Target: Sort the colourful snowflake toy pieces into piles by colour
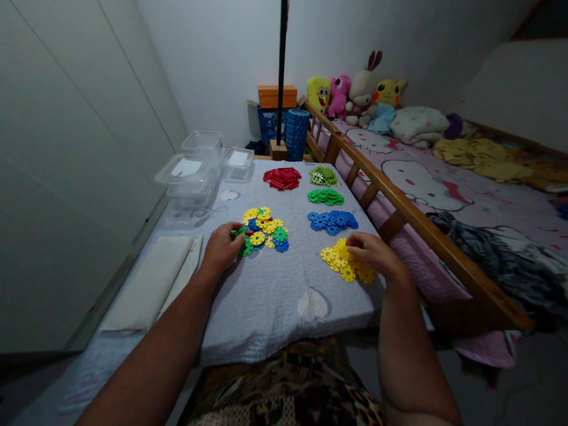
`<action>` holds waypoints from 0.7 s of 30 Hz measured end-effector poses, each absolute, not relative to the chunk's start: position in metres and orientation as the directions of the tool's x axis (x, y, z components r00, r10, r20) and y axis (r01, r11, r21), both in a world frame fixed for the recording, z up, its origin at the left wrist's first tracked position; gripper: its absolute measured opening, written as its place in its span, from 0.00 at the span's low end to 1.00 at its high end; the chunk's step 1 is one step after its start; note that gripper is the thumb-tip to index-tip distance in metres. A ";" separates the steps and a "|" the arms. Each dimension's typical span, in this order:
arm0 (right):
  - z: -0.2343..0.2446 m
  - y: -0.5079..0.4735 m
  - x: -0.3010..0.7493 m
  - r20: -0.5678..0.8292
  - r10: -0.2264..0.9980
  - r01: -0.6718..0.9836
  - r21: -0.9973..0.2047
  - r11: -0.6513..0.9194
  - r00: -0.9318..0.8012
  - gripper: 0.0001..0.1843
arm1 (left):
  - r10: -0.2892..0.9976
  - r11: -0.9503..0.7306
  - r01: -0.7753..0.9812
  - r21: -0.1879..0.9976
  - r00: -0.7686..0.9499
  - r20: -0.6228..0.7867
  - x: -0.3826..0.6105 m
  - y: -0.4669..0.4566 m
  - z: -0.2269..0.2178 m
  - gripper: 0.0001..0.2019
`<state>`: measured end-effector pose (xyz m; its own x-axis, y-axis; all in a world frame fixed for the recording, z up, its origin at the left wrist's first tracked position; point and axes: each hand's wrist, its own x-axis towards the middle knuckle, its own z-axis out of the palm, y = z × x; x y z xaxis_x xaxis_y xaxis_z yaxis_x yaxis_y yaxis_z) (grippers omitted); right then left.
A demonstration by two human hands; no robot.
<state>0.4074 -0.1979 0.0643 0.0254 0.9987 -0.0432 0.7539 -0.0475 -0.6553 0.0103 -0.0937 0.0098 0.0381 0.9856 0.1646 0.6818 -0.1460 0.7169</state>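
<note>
A mixed heap (265, 229) of yellow, blue and green plastic snowflake discs lies in the middle of a pale quilted pad (266, 296). My left hand (223, 247) rests at the heap's left edge, fingers curled over a green disc. My right hand (373, 253) lies on a sorted pile of yellow discs (344, 265), fingers bent down onto them; I cannot make out whether it holds one. Beyond lie sorted piles: blue (332, 221), green (325, 196), light green (323, 175) and red (282, 178).
Clear plastic tubs (199, 168) stand at the pad's far left corner. A folded white cloth (151, 284) lies to the left. A wooden bed rail (399, 207) runs along the right, with soft toys (355, 92) on the bed. A black pole (282, 71) rises behind.
</note>
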 end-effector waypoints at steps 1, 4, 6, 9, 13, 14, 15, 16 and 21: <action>0.064 -0.197 0.406 -0.041 0.999 0.780 -0.624 -0.052 0.034 0.05 | 0.986 -0.146 0.683 0.716 0.039 0.164 0.010 -0.094 0.011 0.20; 0.066 -0.193 0.401 -0.014 0.998 0.870 -0.491 -0.053 0.053 0.06 | 0.984 -0.155 0.687 0.710 0.046 0.171 0.011 -0.095 0.013 0.20; 0.066 -0.191 0.397 -0.004 0.999 0.913 -0.406 -0.050 0.053 0.08 | 0.984 -0.157 0.686 0.710 0.051 0.169 0.011 -0.095 0.013 0.21; 0.063 -0.191 0.393 0.003 0.998 0.947 -0.315 -0.058 0.062 0.09 | 0.986 -0.148 0.681 0.717 0.047 0.159 0.010 -0.094 0.012 0.21; 0.060 -0.193 0.391 0.039 0.996 0.962 -0.265 -0.061 0.074 0.11 | 0.986 -0.145 0.672 0.727 0.040 0.160 0.010 -0.094 0.012 0.20; 0.061 -0.193 0.391 0.041 0.997 0.962 -0.267 -0.057 0.070 0.11 | 0.986 -0.145 0.670 0.728 0.040 0.160 0.010 -0.094 0.012 0.20; 0.063 -0.192 0.390 0.040 0.997 0.961 -0.273 -0.051 0.064 0.10 | 0.986 -0.144 0.671 0.728 0.037 0.161 0.010 -0.095 0.013 0.20; 0.065 -0.191 0.389 0.037 0.998 0.959 -0.280 -0.043 0.056 0.10 | 0.986 -0.143 0.671 0.727 0.034 0.162 0.010 -0.095 0.013 0.19; 0.083 -0.172 0.357 0.050 0.998 0.953 -0.298 0.048 -0.034 0.08 | 0.987 -0.131 0.671 0.730 0.021 0.158 0.011 -0.098 0.016 0.19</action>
<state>0.3573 -0.1717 0.0832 -0.0341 0.9982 0.0502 0.9534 0.0476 -0.2979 0.0115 -0.0980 0.0160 0.0207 0.9873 0.1575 0.6705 -0.1306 0.7303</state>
